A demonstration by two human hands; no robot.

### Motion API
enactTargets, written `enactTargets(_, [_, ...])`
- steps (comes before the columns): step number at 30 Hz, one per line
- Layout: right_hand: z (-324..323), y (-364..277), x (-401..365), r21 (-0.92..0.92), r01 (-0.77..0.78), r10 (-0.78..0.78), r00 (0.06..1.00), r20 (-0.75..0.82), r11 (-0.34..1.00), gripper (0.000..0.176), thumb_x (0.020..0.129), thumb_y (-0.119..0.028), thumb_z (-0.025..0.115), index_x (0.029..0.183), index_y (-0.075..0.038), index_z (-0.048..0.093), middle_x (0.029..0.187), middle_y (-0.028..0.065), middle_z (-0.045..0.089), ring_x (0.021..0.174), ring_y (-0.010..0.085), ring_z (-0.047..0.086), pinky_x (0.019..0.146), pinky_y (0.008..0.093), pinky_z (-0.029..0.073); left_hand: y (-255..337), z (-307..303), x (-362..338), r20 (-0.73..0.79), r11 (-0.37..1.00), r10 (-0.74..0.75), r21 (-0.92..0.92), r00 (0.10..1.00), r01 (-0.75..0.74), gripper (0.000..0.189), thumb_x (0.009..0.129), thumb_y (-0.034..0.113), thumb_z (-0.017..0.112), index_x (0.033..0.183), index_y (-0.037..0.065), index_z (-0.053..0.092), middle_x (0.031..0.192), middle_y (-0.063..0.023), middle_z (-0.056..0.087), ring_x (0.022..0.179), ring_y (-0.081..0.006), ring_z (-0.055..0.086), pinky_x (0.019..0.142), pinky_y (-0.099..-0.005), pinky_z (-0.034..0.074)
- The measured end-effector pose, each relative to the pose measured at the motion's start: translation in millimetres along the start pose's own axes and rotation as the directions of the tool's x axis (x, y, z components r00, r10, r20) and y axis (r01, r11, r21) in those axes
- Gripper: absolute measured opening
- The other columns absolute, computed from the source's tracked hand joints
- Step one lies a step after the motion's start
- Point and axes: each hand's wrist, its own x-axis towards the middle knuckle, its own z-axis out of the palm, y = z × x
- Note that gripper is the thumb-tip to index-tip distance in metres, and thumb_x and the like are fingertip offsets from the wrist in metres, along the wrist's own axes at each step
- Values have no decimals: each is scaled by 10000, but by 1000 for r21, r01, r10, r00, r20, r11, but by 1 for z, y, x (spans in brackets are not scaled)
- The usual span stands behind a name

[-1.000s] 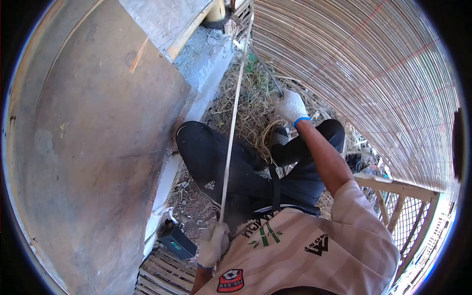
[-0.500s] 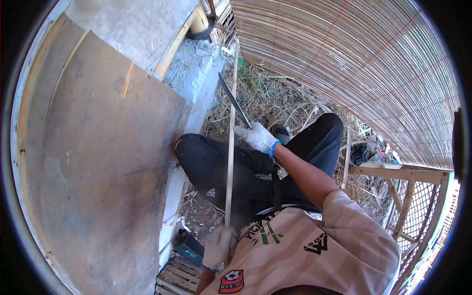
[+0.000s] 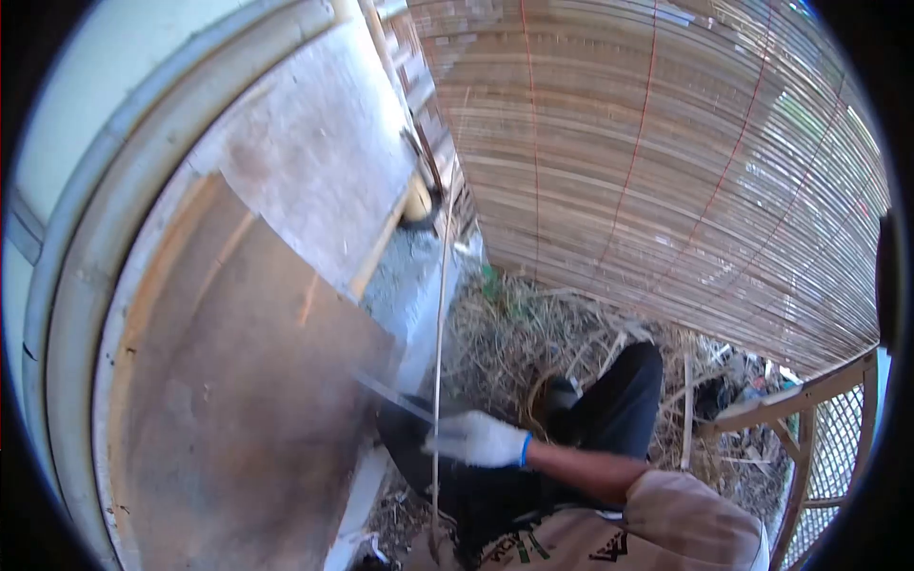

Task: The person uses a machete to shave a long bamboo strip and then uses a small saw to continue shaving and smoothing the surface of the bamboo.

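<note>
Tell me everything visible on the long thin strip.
The strip is long, very narrow and pale, looking like wood or bamboo. It seems straight and in one piece, running nearly upright through the picture. Its far end reaches up by the left edge of the slatted screen; its near part passes over the dark trousers and blurs toward the shirt. The right grip, white-gloved and holding a blurred blade, overlaps it; contact is unclear.
</note>
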Motion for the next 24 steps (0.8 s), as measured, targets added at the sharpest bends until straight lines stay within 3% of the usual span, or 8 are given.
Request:
enactTargets(9, [17, -97, -17, -219, 71, -55, 995, 79, 973, 562, 1057, -518, 561, 1334, -36, 647, 964, 261, 733, 890, 404, 730, 845, 473, 559, 47, -5, 91, -571, 966, 221, 14, 791, -260, 451, 1063, 322, 554, 1374, 1, 607, 1254, -310, 656, 1156, -480, 628, 984, -521, 496])
enactTargets(16, [-9, -93, -64, 89, 60, -59, 998, -13, 994, 487, 1066, -423, 628, 1394, -65, 666, 1138, 108, 758, 991, 133, 679, 930, 312, 531, 37, -36, 130, -670, 925, 267, -23, 693, -379, 271, 1047, 262, 538, 1155, 32, 632, 999, -282, 680, 896, -493, 670, 786, -543, 533])
enactTargets(18, [-14, -69, -78, 204, 103, -85, 992, -96, 973, 422, 1076, -390, 628, 1366, -92, 700, 1216, 57, 749, 1037, 135, 671, 973, 322, 528, 30, -43, 145, -755, 919, 320, 100, 572, -382, 222, 1035, 246, 550, 1098, 47, 627, 926, -242, 680, 816, -467, 673, 723, -531, 535])
enactTargets(20, [-22, -54, -89, 413, -179, 218, 975, -50, 893, 359, 1086, -372, 617, 1304, -120, 748, 1174, 32, 748, 912, 103, 650, 823, 297, 559, 54, -69, 141, -728, 875, 424, 177, 538, -450, 180, 1025, 241, 565, 1021, 67, 608, 876, -196, 672, 788, -442, 680, 698, -512, 537])
enactTargets(21, [-23, -39, -91, 489, -182, 254, 964, -84, 853, 348, 1081, -353, 628, 1297, -104, 739, 1010, 35, 722, 783, 86, 609, 716, 284, 548, 31, -67, 169, -669, 726, 671, 680, 318, -100, 200, 1057, 293, 577, 1000, 101, 578, 794, -90, 606, 648, -334, 616, 570, -453, 488])
enactTargets(22, [-24, -21, -93, 475, -171, 231, 970, -71, 863, 348, 1081, -353, 628, 1297, -104, 739, 1010, 35, 722, 783, 86, 609, 716, 284, 548, 46, -76, 162, -684, 732, 665, 677, 300, -78, 200, 1057, 293, 577, 1000, 101, 578, 794, -90, 606, 648, -334, 616, 570, -453, 488])
enactTargets(23, [-26, -5, -94, 603, -167, 269, 960, -83, 780, 360, 1084, -324, 623, 1325, -70, 706, 871, 7, 639, 693, 95, 555, 637, 292, 501, 77, -89, 149, -803, 900, 360, 165, 475, -403, 263, 1071, 306, 519, 1043, 60, 607, 762, -104, 634, 624, -247, 610, 610, -400, 489])
enactTargets(24, [-28, 10, -92, 718, -155, 305, 949, -83, 679, 375, 1087, -294, 619, 1352, -35, 674, 732, -20, 556, 603, 104, 501, 558, 300, 454, 99, -101, 143, -704, 731, 108, -423, 702, -536, 349, 1085, 320, 460, 1086, 19, 637, 731, -118, 662, 600, -161, 604, 650, -348, 489])
